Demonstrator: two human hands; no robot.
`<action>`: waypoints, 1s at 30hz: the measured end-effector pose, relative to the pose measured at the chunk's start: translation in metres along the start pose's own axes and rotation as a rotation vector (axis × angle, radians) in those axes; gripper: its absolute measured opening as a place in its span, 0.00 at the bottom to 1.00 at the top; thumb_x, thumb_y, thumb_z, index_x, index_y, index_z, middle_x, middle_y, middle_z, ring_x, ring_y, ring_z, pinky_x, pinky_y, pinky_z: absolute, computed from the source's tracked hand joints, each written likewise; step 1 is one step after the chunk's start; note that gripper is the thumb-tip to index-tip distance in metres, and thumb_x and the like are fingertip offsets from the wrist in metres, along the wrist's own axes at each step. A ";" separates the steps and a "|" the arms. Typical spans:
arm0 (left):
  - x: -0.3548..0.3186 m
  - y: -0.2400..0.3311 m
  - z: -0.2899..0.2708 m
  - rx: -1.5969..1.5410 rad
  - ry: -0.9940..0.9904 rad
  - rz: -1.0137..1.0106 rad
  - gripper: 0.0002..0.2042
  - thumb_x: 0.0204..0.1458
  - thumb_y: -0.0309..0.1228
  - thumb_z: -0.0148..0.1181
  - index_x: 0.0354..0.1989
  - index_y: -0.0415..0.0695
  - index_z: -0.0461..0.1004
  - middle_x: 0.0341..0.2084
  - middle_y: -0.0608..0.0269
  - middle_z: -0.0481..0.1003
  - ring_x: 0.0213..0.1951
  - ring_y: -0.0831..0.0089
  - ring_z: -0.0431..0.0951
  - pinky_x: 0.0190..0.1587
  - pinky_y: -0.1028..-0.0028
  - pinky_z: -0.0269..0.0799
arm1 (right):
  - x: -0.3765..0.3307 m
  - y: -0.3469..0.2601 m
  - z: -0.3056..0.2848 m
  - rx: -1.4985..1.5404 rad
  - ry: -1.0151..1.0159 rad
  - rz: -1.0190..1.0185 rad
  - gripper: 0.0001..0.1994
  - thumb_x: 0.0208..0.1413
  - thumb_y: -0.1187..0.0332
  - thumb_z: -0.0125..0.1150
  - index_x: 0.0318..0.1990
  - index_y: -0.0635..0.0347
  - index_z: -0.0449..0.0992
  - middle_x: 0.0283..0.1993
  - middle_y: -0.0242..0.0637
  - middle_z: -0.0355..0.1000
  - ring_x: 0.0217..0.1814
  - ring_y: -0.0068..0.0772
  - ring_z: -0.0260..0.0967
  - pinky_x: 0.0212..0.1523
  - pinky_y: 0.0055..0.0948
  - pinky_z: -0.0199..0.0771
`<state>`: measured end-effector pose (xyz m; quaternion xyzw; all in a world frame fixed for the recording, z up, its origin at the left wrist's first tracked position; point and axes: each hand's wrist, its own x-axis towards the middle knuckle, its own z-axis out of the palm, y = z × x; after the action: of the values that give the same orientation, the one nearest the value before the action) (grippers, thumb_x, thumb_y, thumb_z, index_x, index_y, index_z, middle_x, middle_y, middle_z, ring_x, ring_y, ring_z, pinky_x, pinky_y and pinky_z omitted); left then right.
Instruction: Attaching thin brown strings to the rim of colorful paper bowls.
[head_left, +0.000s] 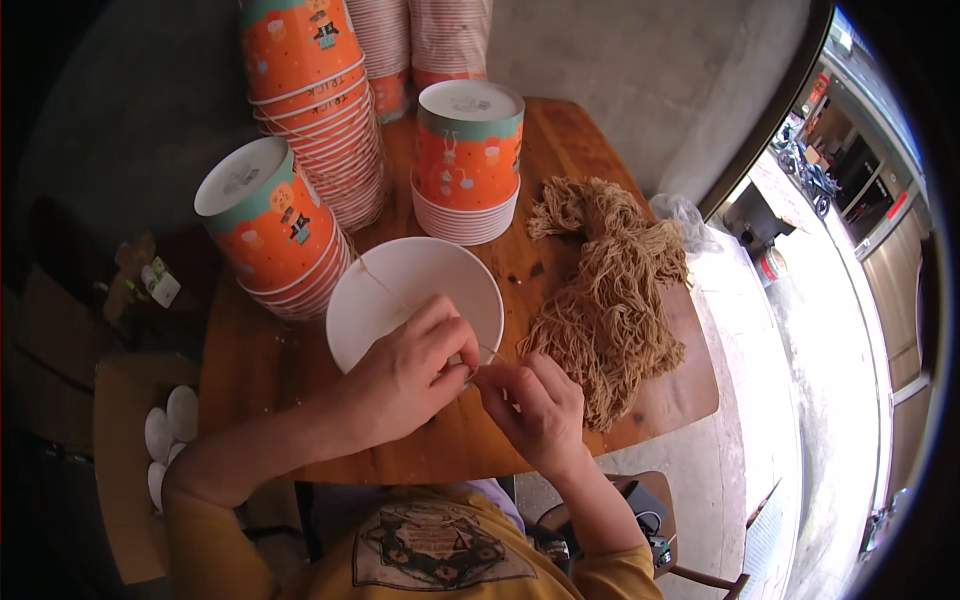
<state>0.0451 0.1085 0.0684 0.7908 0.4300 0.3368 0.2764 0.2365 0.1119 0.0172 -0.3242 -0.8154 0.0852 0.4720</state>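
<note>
My left hand (415, 360) and my right hand (538, 405) meet just past the table's near edge, fingertips pinched close together. Between them they hold a thin tan string (385, 285), which runs up over the white paper bucket (360, 315) toward its far left rim. That bucket stands with its pale inside facing me, and my left hand covers part of its near right rim. A heap of tan yarn strands (610, 300) lies right of my hands. The exact knot or loop at my fingertips is too small to make out.
Orange and green paper buckets stand upside down in a left stack (285, 230), a middle stack (468, 165) and a tall leaning stack (305, 80). The wooden table (560, 130) ends at a wall. A cardboard box (125, 400) with white lids is lower left; a chair (655, 490) sits lower right.
</note>
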 end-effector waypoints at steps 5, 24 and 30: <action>-0.004 0.003 0.006 -0.078 0.035 -0.110 0.07 0.50 0.18 0.59 0.34 0.38 0.67 0.28 0.57 0.72 0.32 0.64 0.76 0.34 0.68 0.73 | -0.005 0.001 0.002 -0.154 0.033 -0.114 0.12 0.41 0.77 0.71 0.35 0.56 0.77 0.23 0.30 0.63 0.22 0.30 0.64 0.19 0.29 0.64; -0.003 -0.002 0.003 -0.248 0.003 -0.118 0.16 0.54 0.17 0.57 0.49 0.41 0.63 0.31 0.63 0.74 0.34 0.74 0.77 0.40 0.73 0.74 | -0.004 -0.008 0.013 0.279 0.067 0.355 0.05 0.53 0.78 0.64 0.34 0.63 0.73 0.28 0.32 0.67 0.24 0.20 0.63 0.24 0.20 0.64; -0.003 -0.004 0.001 -0.204 -0.028 -0.072 0.19 0.55 0.19 0.57 0.54 0.41 0.62 0.30 0.64 0.75 0.34 0.74 0.77 0.41 0.71 0.74 | -0.005 -0.011 0.014 0.817 0.063 0.747 0.04 0.61 0.74 0.58 0.35 0.63 0.71 0.32 0.25 0.68 0.30 0.12 0.62 0.31 0.16 0.64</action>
<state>0.0424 0.1074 0.0635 0.7470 0.4178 0.3576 0.3736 0.2215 0.1023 0.0105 -0.3843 -0.5312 0.5466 0.5210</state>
